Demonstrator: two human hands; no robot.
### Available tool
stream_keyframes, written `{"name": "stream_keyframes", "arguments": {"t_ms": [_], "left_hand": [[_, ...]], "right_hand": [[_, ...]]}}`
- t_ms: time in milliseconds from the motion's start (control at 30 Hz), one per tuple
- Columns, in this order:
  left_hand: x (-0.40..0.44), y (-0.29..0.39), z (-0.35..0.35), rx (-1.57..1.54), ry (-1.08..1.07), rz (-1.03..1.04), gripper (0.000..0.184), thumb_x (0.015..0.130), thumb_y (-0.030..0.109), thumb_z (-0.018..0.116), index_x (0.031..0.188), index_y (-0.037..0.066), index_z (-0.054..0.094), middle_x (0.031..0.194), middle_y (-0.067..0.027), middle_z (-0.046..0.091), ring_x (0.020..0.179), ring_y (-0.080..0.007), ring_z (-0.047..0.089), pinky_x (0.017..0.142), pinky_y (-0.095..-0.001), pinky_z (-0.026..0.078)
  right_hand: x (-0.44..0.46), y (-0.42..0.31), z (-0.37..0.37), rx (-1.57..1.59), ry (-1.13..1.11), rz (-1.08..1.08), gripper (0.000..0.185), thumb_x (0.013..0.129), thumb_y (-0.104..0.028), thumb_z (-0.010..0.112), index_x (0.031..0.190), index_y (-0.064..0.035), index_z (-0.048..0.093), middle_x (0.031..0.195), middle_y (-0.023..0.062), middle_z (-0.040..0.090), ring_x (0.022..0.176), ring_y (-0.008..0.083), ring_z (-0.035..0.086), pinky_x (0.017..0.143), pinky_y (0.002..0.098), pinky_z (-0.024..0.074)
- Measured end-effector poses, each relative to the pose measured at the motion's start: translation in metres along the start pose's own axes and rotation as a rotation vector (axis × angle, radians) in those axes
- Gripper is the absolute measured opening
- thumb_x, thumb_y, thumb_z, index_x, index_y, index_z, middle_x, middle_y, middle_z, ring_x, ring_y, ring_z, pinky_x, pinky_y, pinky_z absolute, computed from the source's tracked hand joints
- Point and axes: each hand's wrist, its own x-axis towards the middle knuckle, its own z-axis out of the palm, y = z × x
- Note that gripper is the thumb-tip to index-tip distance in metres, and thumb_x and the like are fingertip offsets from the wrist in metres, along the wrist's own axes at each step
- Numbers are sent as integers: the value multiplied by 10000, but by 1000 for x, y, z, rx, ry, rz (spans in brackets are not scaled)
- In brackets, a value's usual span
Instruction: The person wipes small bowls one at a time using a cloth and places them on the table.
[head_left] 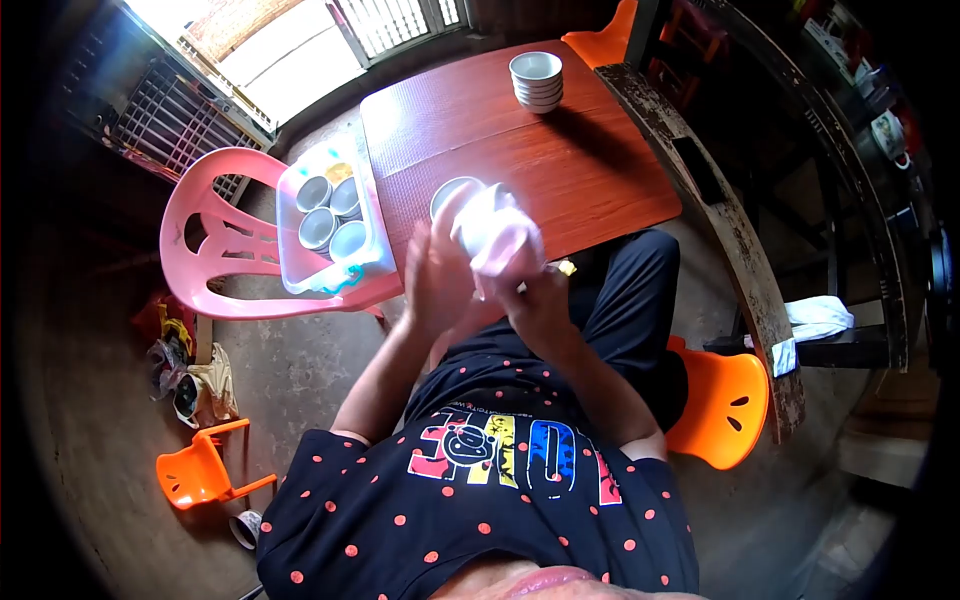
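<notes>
Near the front edge of the wooden table, my left hand (436,275) is raised and blurred, its fingers against a white bowl (450,192) that it appears to hold. Close beside it, my right hand (542,303) grips a bunched pink-and-white cloth (500,238). The cloth covers part of the bowl and hides some fingers. On the far right part of the table stands a stack of white bowls (537,82). To the left, a clear plastic bin (376,262) holds several more bowls.
The bin rests on a pink plastic chair (190,235) beside the reddish-brown table (430,110). Orange chairs stand at lower right (720,410) and lower left (192,476). A worn wooden plank (735,235) runs along the right, with a white cloth (818,318) beyond it.
</notes>
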Motion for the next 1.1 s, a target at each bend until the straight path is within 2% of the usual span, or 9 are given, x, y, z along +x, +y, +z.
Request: {"name": "stream_keyframes", "arguments": {"t_ms": [100, 367, 467, 533, 633, 700, 800, 933, 1100], "left_hand": [[11, 21, -16, -29, 285, -463, 556, 920, 492, 444, 1194, 11, 500, 1137, -136, 591, 996, -236, 589, 835, -349, 494], [11, -5, -25, 469, 228, -112, 347, 830, 230, 571, 1092, 4, 585, 1015, -113, 616, 914, -210, 600, 794, -309, 486], [7, -16, -8, 1327, 27, 671, 391, 756, 185, 647, 1131, 89, 587, 1086, -164, 575, 992, -273, 590, 832, -345, 492], [9, -21, -9, 1131, 68, 607, 407, 761, 207, 650, 1127, 43, 581, 1122, -159, 556, 1024, -269, 574, 857, -348, 482], [14, -5, -15, 615, 149, 80, 343, 872, 250, 519, 1093, -4, 582, 1047, -121, 595, 951, -162, 580, 796, -295, 486], [14, 6, 5, 504, 291, -184, 346, 878, 274, 504, 1078, 5, 592, 949, -81, 608, 836, -139, 586, 725, -259, 479], [12, -6, 1, 555, 294, -85, 323, 870, 240, 540, 1070, -9, 586, 971, -103, 600, 818, -169, 590, 730, -270, 485], [2, -22, -18, 1302, -22, 605, 465, 833, 262, 623, 1215, 23, 510, 1271, -186, 449, 1185, -302, 450, 956, -412, 420], [4, -12, -15, 520, 128, -36, 561, 834, 371, 602, 1270, 50, 456, 1309, -126, 432, 1171, -262, 479, 945, -393, 428]], "right_hand": [[8, 11, 3, -525, -2, -801, 401, 707, -71, 659, 1080, 55, 580, 1030, 176, 641, 1003, 273, 629, 968, 390, 455], [-20, 10, 29, 80, -22, -93, 307, 836, -68, 604, 1118, 46, 558, 947, 167, 640, 928, 249, 626, 890, 351, 454], [-15, 3, 37, 619, 262, 190, 195, 894, -108, 553, 1042, 7, 608, 878, 145, 641, 763, 218, 618, 698, 325, 483], [-7, -19, 29, 591, 313, 354, 183, 897, -95, 541, 1045, -9, 606, 941, 99, 638, 868, 203, 624, 775, 319, 489], [-22, 28, 62, -139, 357, -439, 196, 847, -62, 600, 1037, -11, 596, 964, 136, 628, 929, 260, 622, 751, 337, 503], [-20, 33, 69, 451, 306, -222, 214, 843, -34, 578, 1054, -2, 576, 961, 155, 622, 890, 280, 633, 741, 355, 507], [-31, 32, 48, -105, 153, -270, 333, 805, -40, 670, 1103, 5, 526, 1009, 176, 607, 960, 280, 612, 816, 360, 502], [12, -7, 7, 1452, 465, 481, 190, 910, -44, 533, 1083, 9, 589, 993, 69, 627, 896, 140, 611, 806, 282, 491], [-9, 21, 15, 315, 274, -47, 124, 833, -36, 599, 945, 10, 629, 847, 107, 649, 727, 221, 649, 662, 301, 522]]}}
